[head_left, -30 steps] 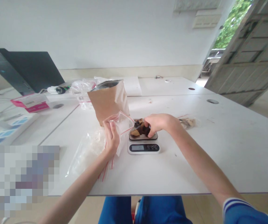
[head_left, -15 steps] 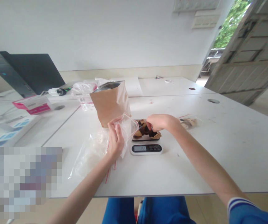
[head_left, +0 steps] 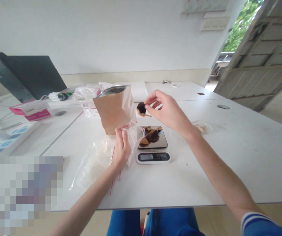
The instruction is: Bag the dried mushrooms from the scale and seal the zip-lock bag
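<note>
My left hand (head_left: 122, 147) is closed on a clear zip bag (head_left: 134, 134), whose mouth spreads toward the scale. Between the thumb and fingers of my right hand (head_left: 164, 109) is a dark brown dried piece with a pale edge (head_left: 142, 108), raised above the table. Below it, several similar brown dried pieces (head_left: 152, 136) lie on the plate of a small digital scale (head_left: 153, 158); the digits on its display are too small to read. Just behind my left hand stands a brown paper pouch (head_left: 115, 111), open at the top.
Flat clear zip bags (head_left: 94, 164) lie left of my left hand. A small filled clear bag (head_left: 202, 127) rests beyond my right forearm. Farther back are crumpled plastic packaging (head_left: 87, 96), a pink-and-white box (head_left: 32, 109) and a black computer case (head_left: 32, 77).
My right hand has lifted one dried piece off the scale, up and away from me. More of the scale's plate shows. My left hand stays about where it was with the bag.
</note>
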A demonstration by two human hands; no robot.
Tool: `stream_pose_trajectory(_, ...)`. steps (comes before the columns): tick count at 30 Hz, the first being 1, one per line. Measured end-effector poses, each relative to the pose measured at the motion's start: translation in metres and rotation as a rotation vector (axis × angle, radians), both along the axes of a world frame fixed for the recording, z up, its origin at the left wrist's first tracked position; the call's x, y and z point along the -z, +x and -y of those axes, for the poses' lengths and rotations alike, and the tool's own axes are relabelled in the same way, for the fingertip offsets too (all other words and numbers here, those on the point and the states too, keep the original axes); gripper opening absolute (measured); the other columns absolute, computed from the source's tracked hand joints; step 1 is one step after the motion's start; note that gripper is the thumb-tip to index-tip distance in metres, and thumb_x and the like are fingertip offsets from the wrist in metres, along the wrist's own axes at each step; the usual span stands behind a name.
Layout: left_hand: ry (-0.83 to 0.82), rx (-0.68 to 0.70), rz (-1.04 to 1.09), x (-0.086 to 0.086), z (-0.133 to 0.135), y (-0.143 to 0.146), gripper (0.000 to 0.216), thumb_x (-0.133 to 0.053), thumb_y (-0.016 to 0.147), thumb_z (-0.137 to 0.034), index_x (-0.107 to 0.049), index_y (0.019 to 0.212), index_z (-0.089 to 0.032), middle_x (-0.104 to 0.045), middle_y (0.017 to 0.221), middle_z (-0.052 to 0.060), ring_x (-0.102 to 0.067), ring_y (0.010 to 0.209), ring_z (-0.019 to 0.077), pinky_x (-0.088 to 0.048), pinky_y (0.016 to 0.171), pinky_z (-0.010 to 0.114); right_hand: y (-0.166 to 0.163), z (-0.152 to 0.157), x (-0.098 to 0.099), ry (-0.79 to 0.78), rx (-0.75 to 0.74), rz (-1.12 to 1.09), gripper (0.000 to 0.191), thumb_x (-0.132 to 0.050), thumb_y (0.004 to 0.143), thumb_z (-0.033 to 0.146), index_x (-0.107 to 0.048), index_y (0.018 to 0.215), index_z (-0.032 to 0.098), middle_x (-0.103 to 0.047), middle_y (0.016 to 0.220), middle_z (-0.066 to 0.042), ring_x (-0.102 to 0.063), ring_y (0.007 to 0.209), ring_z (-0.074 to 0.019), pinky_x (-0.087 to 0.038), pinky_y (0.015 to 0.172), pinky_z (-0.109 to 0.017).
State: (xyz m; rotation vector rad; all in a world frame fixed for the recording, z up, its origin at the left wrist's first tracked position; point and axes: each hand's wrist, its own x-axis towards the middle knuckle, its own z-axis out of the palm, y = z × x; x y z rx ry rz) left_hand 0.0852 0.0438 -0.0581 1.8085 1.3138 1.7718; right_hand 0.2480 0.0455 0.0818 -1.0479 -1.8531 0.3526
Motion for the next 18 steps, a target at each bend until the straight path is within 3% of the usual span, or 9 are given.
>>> stream_pose_trajectory(4, -0.014, -0.019, 0.092, -0.003, -0.001, 0.001, 0.033, -0.029, 0.093, -0.044, -0.049, 0.104, -0.02, -0.061, 0.105, 0.009, -0.057, 0.101, 0.0186, -0.042, 0.092, 0.037, 0.001, -0.014, 0.011, -0.065, -0.064, 0.107, 0.012, -0.051, 0.083, 0.025, -0.059, 0.086, 0.017, -0.066, 0.089, -0.004, -0.059, 0.078, -0.0138, -0.045, 0.071, -0.027)
stream_pose_trajectory(7, -0.024, -0.036, 0.127, -0.004, -0.001, 0.0, 0.034, -0.03, 0.093, -0.045, -0.05, 0.103, -0.02, -0.06, 0.102, 0.009, -0.056, 0.1, 0.0187, -0.042, 0.093, 0.037, 0.015, -0.029, 0.019, -0.14, -0.052, 0.343, 0.022, -0.047, 0.086, 0.03, -0.059, 0.098, 0.016, -0.064, 0.104, -0.008, -0.058, 0.096, -0.0188, -0.043, 0.085, -0.033)
stream_pose_trajectory(11, -0.058, -0.055, 0.283, 0.0, -0.005, -0.003, 0.033, -0.035, 0.09, -0.049, -0.051, 0.101, -0.021, -0.058, 0.102, 0.007, -0.055, 0.1, 0.0194, -0.04, 0.095, 0.039, 0.02, -0.042, 0.037, -0.351, -0.216, 0.72, 0.055, -0.05, 0.085, 0.043, -0.044, 0.129, 0.011, -0.042, 0.138, -0.016, -0.036, 0.129, -0.0256, -0.029, 0.104, -0.037)
stream_pose_trajectory(14, -0.044, -0.066, 0.372, 0.003, -0.008, -0.005, 0.035, -0.034, 0.09, -0.05, -0.049, 0.102, -0.021, -0.057, 0.105, 0.007, -0.055, 0.103, 0.02, -0.039, 0.096, 0.04, 0.004, -0.043, 0.059, -0.404, -0.252, 0.857, 0.079, -0.051, 0.08, 0.055, -0.027, 0.141, 0.01, -0.025, 0.148, -0.018, -0.024, 0.136, -0.0287, -0.025, 0.108, -0.039)
stream_pose_trajectory(16, -0.031, -0.078, 0.403, 0.004, -0.01, -0.007, 0.035, -0.031, 0.091, -0.05, -0.048, 0.103, -0.022, -0.056, 0.106, 0.007, -0.055, 0.104, 0.0203, -0.04, 0.096, 0.041, -0.01, -0.04, 0.074, -0.356, -0.197, 0.947, 0.08, -0.052, 0.08, 0.056, -0.027, 0.141, 0.011, -0.026, 0.148, -0.018, -0.027, 0.135, -0.0308, -0.027, 0.106, -0.041)
stream_pose_trajectory(18, -0.03, -0.092, 0.433, 0.004, -0.011, -0.008, 0.034, -0.032, 0.09, -0.05, -0.048, 0.101, -0.023, -0.056, 0.104, 0.007, -0.056, 0.102, 0.021, -0.041, 0.094, 0.041, -0.022, -0.035, 0.086, -0.279, -0.116, 1.015, 0.064, -0.047, 0.085, 0.051, -0.04, 0.134, 0.01, -0.04, 0.14, -0.018, -0.04, 0.126, -0.0324, -0.033, 0.1, -0.044)
